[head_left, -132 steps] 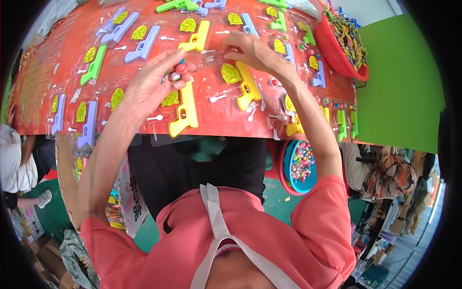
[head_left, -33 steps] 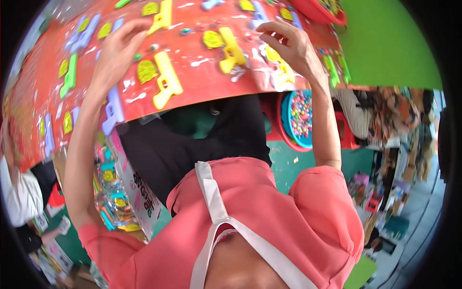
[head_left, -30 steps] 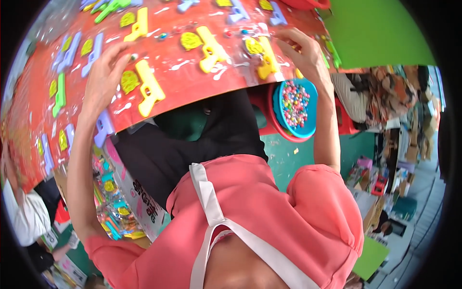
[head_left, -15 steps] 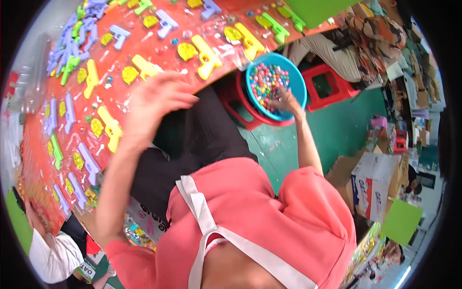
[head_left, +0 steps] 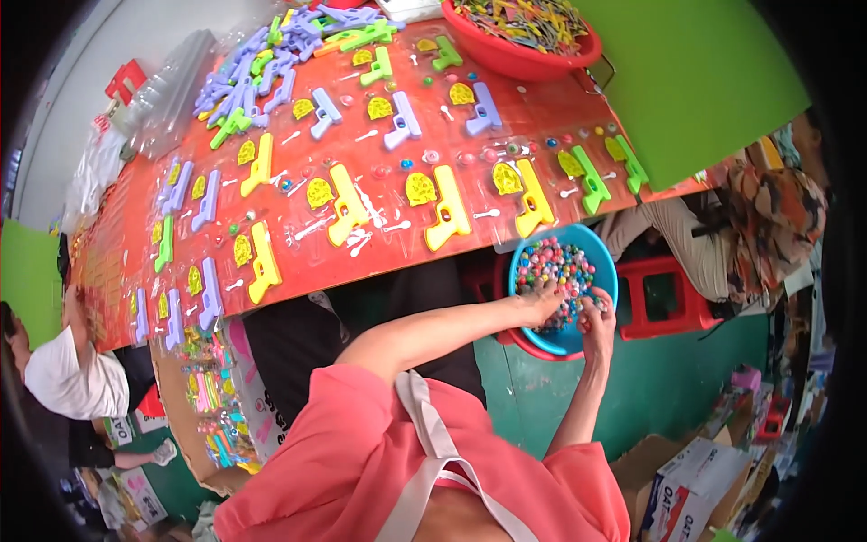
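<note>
My left hand [head_left: 540, 305] reaches across my body to the blue basin [head_left: 612, 262], its fingers bent among the small colourful beads [head_left: 553, 259]. What those fingers hold, if anything, is hidden. Beside it, over the basin's right side, my right hand [head_left: 597, 323] is curled around a few beads. The basin rests on a red stool [head_left: 506, 341] just off the table edge. On the red table [head_left: 397, 251] lie yellow toy guns [head_left: 449, 210], purple toy guns [head_left: 404, 121] and green toy guns [head_left: 591, 181], most beside a round yellow piece [head_left: 421, 189].
A heap of toy guns [head_left: 257, 72] covers the far left, near clear plastic sheets [head_left: 172, 95]. A red basin of flat pieces [head_left: 533, 65] stands at the back. One person sits at right in patterned clothing [head_left: 781, 217]; another in a white sleeve [head_left: 77, 375] is at left.
My left hand has swung from above the table to the basin of beads. My right hand has stayed at the basin and is now curled. The view has shifted, showing more table.
</note>
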The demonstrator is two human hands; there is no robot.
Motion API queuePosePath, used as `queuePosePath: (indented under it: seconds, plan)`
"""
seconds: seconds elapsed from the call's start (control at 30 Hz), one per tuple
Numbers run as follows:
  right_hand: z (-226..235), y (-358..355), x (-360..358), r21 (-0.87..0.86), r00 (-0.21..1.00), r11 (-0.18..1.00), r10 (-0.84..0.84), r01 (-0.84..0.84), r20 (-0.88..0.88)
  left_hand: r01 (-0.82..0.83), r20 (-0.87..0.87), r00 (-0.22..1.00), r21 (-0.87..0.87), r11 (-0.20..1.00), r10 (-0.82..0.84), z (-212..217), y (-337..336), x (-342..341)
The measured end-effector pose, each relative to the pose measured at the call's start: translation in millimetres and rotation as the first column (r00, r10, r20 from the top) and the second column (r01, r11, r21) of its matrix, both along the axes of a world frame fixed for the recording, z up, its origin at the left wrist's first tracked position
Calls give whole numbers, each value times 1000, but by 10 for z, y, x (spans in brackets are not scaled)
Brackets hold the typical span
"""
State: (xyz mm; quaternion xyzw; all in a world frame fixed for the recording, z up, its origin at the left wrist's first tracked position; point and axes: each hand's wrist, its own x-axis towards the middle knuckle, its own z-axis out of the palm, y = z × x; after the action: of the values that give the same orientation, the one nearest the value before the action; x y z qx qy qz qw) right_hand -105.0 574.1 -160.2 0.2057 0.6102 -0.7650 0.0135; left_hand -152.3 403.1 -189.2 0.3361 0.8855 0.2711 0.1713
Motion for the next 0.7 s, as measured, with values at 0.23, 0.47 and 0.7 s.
queuePosePath:
  seconds: [0.23, 0.47, 0.7]
  plan:
    - [-246, 135, -52, -488, 985, 862, -169, 138, -21, -28, 51, 998, 18, 999, 27, -596, 200, -82]
    - [-530, 429, -35, -785, 976, 602, -217, 144, 13, -819, 866, -88, 217, 531, -492, -113, 180, -283]
    - [275, 232, -3, -480, 984, 868, -173, 129, -47, -833, 735, -199, 221, 507, -648, 680, -47, 162]
